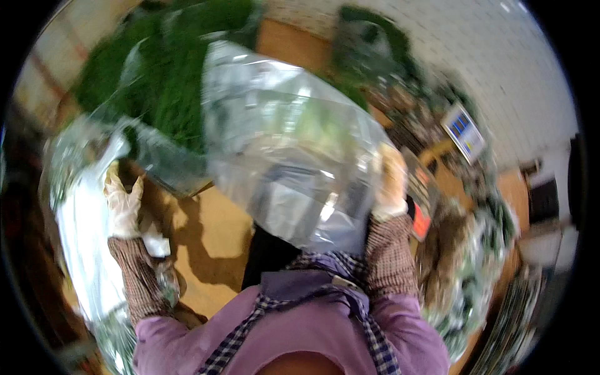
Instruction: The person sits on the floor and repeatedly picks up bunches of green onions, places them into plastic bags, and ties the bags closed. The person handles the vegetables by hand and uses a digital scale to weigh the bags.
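A large clear plastic bag (294,144) hangs spread out in front of me, creased and see-through. At its right edge, my right hand (390,178), in a pale glove, is closed on the plastic; some of the fingers are hidden. On the left, my gloved left hand (124,203) has its fingers apart and holds nothing that I can see. It is over or beside a stack of white plastic sheets or bags (90,231); whether it touches them, I cannot tell. Motion blurs parts of the picture.
Fine-leaved green bundles (178,81), partly in clear plastic, fill the back left. More wrapped greenery (369,50) stands by the pale wall. A small tilted panel with a blue screen (464,132) is at right. Plastic-wrapped bundles (469,281) lie nearer, beside brown flooring (209,237).
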A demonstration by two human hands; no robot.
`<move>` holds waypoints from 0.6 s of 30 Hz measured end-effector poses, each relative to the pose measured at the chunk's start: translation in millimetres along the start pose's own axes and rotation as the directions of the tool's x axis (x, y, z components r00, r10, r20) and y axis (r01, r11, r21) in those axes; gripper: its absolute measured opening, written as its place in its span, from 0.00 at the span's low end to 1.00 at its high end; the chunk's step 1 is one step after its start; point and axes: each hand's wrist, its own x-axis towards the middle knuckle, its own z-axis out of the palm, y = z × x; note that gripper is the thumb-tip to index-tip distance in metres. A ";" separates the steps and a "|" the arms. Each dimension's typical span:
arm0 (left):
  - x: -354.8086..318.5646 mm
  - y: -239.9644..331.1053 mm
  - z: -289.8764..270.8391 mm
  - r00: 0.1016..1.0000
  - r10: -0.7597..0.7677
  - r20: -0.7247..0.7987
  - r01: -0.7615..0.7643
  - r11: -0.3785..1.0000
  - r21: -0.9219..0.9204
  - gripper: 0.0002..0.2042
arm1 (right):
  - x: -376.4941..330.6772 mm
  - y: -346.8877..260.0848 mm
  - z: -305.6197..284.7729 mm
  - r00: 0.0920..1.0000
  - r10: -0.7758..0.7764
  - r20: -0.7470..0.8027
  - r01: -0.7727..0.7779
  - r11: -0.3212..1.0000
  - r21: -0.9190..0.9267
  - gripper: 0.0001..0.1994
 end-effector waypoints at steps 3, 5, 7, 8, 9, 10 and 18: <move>24.2 211.8 -24.1 0.749 0.225 0.624 0.579 0.236 -0.780 0.13 | 7.4 -13.5 8.3 0.848 0.416 0.328 -0.493 0.393 0.776 0.06; 9.7 302.0 -26.9 0.539 0.447 0.714 0.537 0.471 -0.700 0.13 | 7.5 -21.3 30.4 0.876 0.343 0.338 -0.467 0.433 0.771 0.07; -15.0 330.0 36.7 0.672 0.521 0.527 0.553 0.122 -0.824 0.10 | 19.8 -53.9 34.4 0.768 0.433 0.471 -0.590 0.193 0.784 0.08; -9.9 341.5 43.0 0.640 0.556 0.530 0.620 0.034 -0.784 0.07 | 19.6 -35.9 15.3 0.787 0.488 0.378 -0.572 0.346 0.744 0.08; -3.4 346.4 44.8 0.605 0.581 0.545 0.687 -0.035 -0.726 0.04 | 22.1 -24.0 -2.5 0.796 0.531 0.292 -0.564 0.471 0.679 0.08; 8.6 354.6 45.8 0.615 0.533 0.581 0.706 -0.042 -0.707 0.05 | 27.4 -7.6 -45.9 0.809 0.532 0.250 -0.587 0.727 0.356 0.07; 94.1 364.2 136.1 0.540 0.293 0.789 0.839 -0.263 -0.476 0.02 | -20.4 103.4 -218.5 0.747 0.658 -0.094 -0.621 0.642 -0.449 0.13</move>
